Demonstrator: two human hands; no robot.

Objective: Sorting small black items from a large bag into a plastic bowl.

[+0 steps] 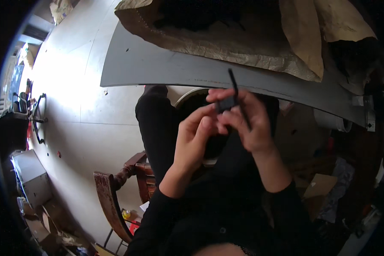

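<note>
Above my lap, both hands are close together around a small black block-shaped part (227, 105). The fingers of my right hand (256, 121) are curled about the part. A thin black rod (232, 79) runs through that same hand, its upper end sticking out past the fingers; its kind is not clear. My left hand (191, 141) is bent with its fingertips against the near left side of the part. Motion blurs the fingers a little, and they cover much of the part.
A grey tabletop (153, 64) lies ahead, carrying an open brown sack (226, 50) with dark contents. The rim of a round container (187, 94) shows between my knees. A wooden chair (109, 205) stands at lower left, with cardboard boxes (34, 226) beyond it.
</note>
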